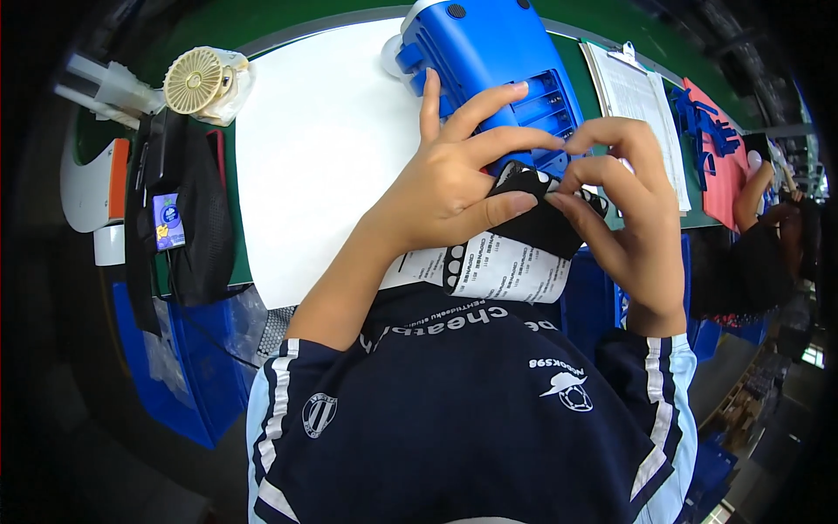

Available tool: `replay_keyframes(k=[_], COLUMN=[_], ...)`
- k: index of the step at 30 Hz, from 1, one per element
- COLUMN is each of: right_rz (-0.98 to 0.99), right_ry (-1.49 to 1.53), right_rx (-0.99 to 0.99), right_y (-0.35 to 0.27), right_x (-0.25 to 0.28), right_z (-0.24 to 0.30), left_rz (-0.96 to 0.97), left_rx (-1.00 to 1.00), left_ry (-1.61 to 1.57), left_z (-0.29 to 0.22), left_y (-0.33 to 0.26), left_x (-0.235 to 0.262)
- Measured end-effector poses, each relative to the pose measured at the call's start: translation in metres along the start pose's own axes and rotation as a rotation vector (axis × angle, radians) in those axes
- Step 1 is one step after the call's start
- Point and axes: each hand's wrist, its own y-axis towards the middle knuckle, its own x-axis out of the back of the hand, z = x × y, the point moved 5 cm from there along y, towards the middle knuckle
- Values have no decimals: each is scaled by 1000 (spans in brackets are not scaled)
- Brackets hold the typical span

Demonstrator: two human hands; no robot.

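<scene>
A blue plastic housing (489,52) lies at the top middle with an open slotted compartment (546,109) on its upper face and dark round pads near its far end. My left hand (449,179) spreads its fingers over the housing, while its thumb presses a black sheet of round adhesive pads (524,227). That sheet is bent over, showing white printed backing and a row of round holes. My right hand (633,196) pinches the sheet's edge between thumb and fingers, close to the left thumb. Whether a single pad is between the right fingertips cannot be made out.
White paper (305,140) covers the table under the housing. At left are a cream fan (195,81), a black bag (205,210) and a white-orange object (96,179). A clipboard (642,105) and blue parts on a pink sheet (720,179) lie right. Blue bins (201,393) stand below.
</scene>
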Motion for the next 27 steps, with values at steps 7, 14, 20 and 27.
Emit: replay_keyframes(k=[7,14,20,27], right_rz=[41,197,250,232], right_ry=[538,827,857,857], right_rx=[-464,-639,-637,-651], right_y=[-15,-13,-14,-15], right_x=[-3,-26,-33,-35], right_z=[-55,-57,-58,-56], left_rz=[147,190,172,183], left_rx=[-63,-76,-110,-96], left_ry=[157,106,74,65], left_z=[0,-2,-2,0], left_y=[-1,-4,-3,-4], left_x=[-3,0,-1,-1])
